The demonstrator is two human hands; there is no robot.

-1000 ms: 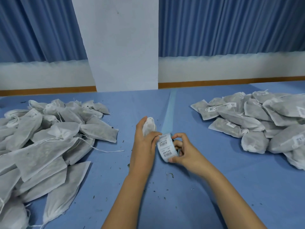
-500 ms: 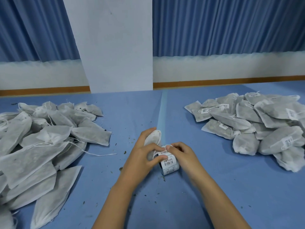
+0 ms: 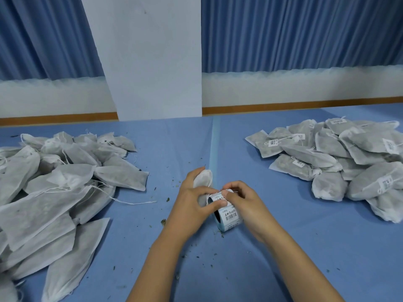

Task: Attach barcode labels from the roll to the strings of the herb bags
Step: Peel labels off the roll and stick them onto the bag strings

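Observation:
A roll of white barcode labels (image 3: 229,216) lies on the blue table (image 3: 174,149) in the middle, right under both hands. My left hand (image 3: 192,203) holds a white herb bag (image 3: 203,178) against its palm, and its thumb presses a label (image 3: 218,197) at the top of the roll. My right hand (image 3: 244,203) pinches the same label and the bag's thin white string from the right, its palm resting beside the roll. The string is mostly hidden between my fingers.
A heap of unlabeled white herb bags (image 3: 54,186) with loose strings covers the left of the table. A pile of labeled bags (image 3: 340,158) lies at the right. Bits of dry herb are scattered around the hands. A white pillar (image 3: 152,62) stands behind the table.
Both hands came down toward the table with the roll, which now lies on the surface. The fingers have closed together over the top label and the string.

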